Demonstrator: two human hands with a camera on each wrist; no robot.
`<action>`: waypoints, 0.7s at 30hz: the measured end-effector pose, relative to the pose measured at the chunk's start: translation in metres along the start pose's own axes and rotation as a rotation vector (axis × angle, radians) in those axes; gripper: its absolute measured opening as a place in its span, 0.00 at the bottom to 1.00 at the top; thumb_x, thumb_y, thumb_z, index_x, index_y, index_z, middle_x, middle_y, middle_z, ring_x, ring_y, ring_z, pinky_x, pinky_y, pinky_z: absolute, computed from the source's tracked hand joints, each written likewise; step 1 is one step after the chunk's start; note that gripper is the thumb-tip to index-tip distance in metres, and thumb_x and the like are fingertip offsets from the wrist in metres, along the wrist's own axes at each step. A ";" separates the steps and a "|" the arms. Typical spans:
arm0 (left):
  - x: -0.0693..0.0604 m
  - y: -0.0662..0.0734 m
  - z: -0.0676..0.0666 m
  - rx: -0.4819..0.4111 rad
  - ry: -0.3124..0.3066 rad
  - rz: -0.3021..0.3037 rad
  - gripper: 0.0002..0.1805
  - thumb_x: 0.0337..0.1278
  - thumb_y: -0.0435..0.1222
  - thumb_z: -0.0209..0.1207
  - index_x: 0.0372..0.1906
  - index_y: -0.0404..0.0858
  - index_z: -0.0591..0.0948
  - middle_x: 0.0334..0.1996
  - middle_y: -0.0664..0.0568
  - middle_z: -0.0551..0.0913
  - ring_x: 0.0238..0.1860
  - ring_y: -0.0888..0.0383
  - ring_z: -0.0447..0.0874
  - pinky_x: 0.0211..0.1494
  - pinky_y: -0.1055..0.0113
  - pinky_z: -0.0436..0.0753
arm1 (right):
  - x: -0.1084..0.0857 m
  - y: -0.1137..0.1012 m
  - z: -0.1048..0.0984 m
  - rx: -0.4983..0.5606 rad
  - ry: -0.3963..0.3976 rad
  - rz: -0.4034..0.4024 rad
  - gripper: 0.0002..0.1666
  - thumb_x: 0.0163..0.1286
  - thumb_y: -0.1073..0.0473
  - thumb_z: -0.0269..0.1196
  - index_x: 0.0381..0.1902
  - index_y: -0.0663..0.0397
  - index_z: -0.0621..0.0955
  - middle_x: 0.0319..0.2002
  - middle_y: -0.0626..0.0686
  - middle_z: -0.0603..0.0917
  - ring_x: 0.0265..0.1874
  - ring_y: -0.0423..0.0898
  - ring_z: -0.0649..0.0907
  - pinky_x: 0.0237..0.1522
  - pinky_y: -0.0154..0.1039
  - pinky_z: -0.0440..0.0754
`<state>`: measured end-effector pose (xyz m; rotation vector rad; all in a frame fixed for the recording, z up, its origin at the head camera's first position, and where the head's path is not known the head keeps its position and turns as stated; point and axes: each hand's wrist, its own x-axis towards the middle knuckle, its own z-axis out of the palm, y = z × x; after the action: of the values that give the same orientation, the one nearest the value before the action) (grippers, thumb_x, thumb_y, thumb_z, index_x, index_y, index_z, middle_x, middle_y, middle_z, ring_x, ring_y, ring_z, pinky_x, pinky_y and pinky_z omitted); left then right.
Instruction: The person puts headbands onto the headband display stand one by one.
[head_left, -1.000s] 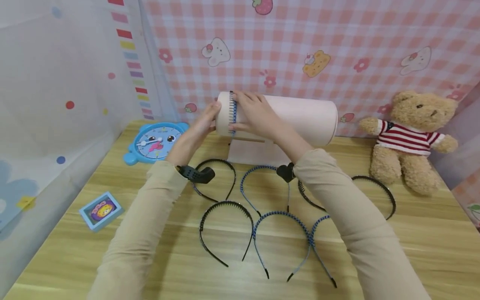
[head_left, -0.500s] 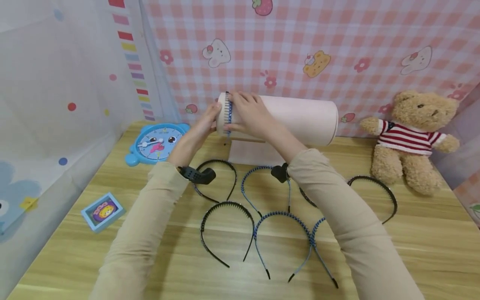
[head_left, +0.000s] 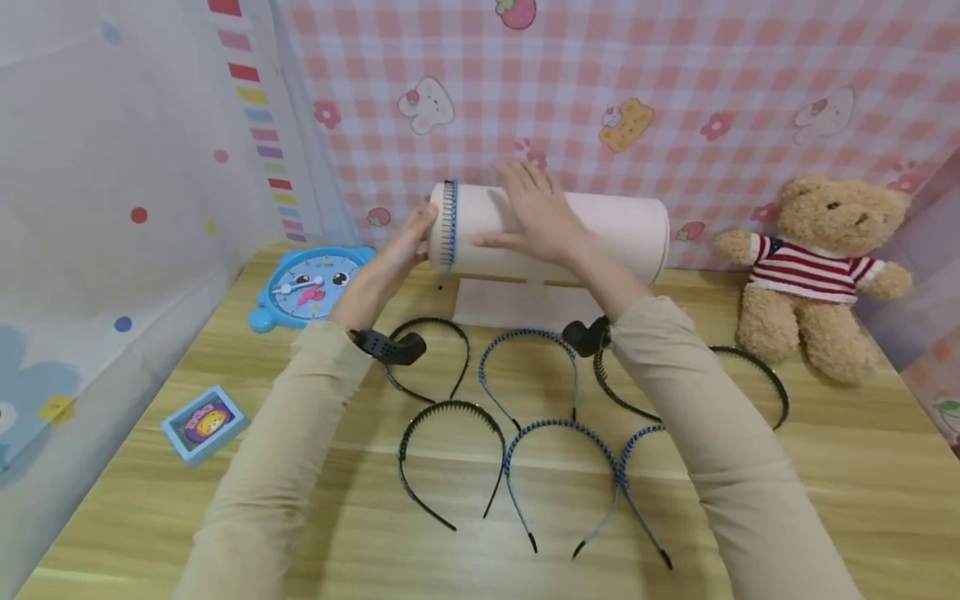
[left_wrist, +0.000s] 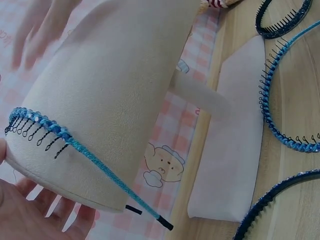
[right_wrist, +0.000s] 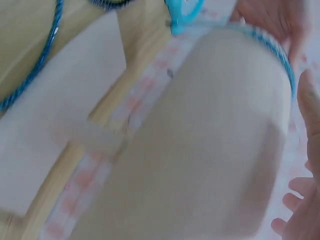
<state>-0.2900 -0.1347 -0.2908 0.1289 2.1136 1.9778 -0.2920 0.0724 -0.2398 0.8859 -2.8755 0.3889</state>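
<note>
A pale, cushioned cylinder on a stand (head_left: pixel 622 225) lies sideways at the back of the table. A blue braided headband with black comb teeth (head_left: pixel 449 221) sits round its left end, its black tips hanging below, as the left wrist view shows. My left hand (head_left: pixel 393 258) is at that end; its thumb touches the rim and its fingers (left_wrist: pixel 62 212) extend against the end, partly hidden. My right hand (head_left: pixel 540 217) is right of the headband, apart from it, thumb and fingers spread over the cylinder. It is blurred in the right wrist view.
Several blue and black headbands lie in front of the stand's flat base (head_left: pixel 517 302), among them a black one (head_left: pixel 453 406). A blue toy clock (head_left: pixel 311 286) and a small blue box (head_left: pixel 204 423) are at left, a teddy bear (head_left: pixel 813 275) at right.
The headband has slid left along the cylinder to near its end. My right hand has let go of it and moved right. The left hand stays at the cylinder's left end.
</note>
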 end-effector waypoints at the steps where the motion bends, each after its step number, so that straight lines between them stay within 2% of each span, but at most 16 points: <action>1: 0.000 0.001 0.000 -0.011 0.007 -0.009 0.29 0.69 0.51 0.31 0.68 0.40 0.51 0.67 0.42 0.58 0.69 0.49 0.55 0.71 0.55 0.57 | -0.006 0.006 -0.006 0.016 -0.005 0.015 0.60 0.57 0.31 0.57 0.72 0.54 0.40 0.73 0.57 0.42 0.72 0.56 0.44 0.70 0.57 0.38; 4: -0.001 0.001 -0.002 -0.010 0.013 -0.011 0.29 0.69 0.51 0.31 0.68 0.41 0.51 0.67 0.43 0.59 0.69 0.49 0.56 0.71 0.55 0.58 | -0.028 0.028 -0.023 0.055 -0.016 0.072 0.60 0.57 0.30 0.56 0.72 0.54 0.39 0.73 0.57 0.40 0.72 0.57 0.43 0.70 0.59 0.39; 9: -0.001 0.003 -0.004 0.018 0.015 -0.007 0.30 0.69 0.52 0.31 0.69 0.42 0.50 0.68 0.44 0.57 0.70 0.49 0.53 0.72 0.54 0.55 | -0.076 0.071 -0.045 0.079 -0.063 0.174 0.58 0.58 0.35 0.58 0.71 0.62 0.45 0.69 0.67 0.51 0.68 0.64 0.53 0.66 0.63 0.50; 13: 0.000 0.006 -0.006 0.014 0.028 0.000 0.29 0.69 0.51 0.31 0.69 0.42 0.50 0.68 0.44 0.57 0.70 0.50 0.52 0.71 0.54 0.55 | -0.116 0.112 -0.051 0.226 -0.116 0.280 0.55 0.61 0.41 0.59 0.69 0.67 0.46 0.67 0.73 0.51 0.65 0.69 0.57 0.63 0.65 0.55; 15: 0.000 0.006 -0.006 0.005 0.035 -0.002 0.29 0.69 0.51 0.32 0.68 0.41 0.51 0.68 0.43 0.57 0.70 0.50 0.53 0.71 0.54 0.56 | -0.136 0.132 -0.050 0.267 -0.214 0.362 0.54 0.63 0.41 0.57 0.69 0.70 0.45 0.67 0.75 0.49 0.64 0.71 0.55 0.61 0.66 0.57; 16: 0.001 0.006 -0.006 0.006 0.035 -0.004 0.29 0.69 0.51 0.31 0.68 0.41 0.51 0.67 0.43 0.58 0.70 0.50 0.53 0.71 0.55 0.56 | -0.146 0.142 -0.048 0.269 -0.269 0.381 0.53 0.64 0.41 0.57 0.68 0.73 0.47 0.65 0.77 0.52 0.62 0.72 0.59 0.58 0.66 0.61; 19: 0.001 0.006 -0.006 0.001 0.040 -0.009 0.29 0.69 0.51 0.31 0.68 0.41 0.51 0.67 0.43 0.58 0.69 0.50 0.54 0.71 0.55 0.57 | -0.176 0.170 -0.040 0.295 -0.525 0.445 0.44 0.68 0.47 0.53 0.64 0.79 0.52 0.60 0.80 0.58 0.57 0.73 0.65 0.52 0.60 0.73; 21: 0.000 0.005 -0.006 -0.001 0.041 -0.009 0.29 0.70 0.51 0.31 0.68 0.41 0.51 0.67 0.42 0.58 0.69 0.50 0.54 0.71 0.55 0.57 | -0.194 0.187 -0.033 0.324 -0.665 0.492 0.36 0.69 0.55 0.52 0.59 0.84 0.56 0.56 0.81 0.64 0.53 0.72 0.70 0.47 0.54 0.78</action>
<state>-0.2919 -0.1396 -0.2853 0.0787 2.1346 1.9924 -0.2365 0.3348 -0.2816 0.3541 -3.7296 0.7412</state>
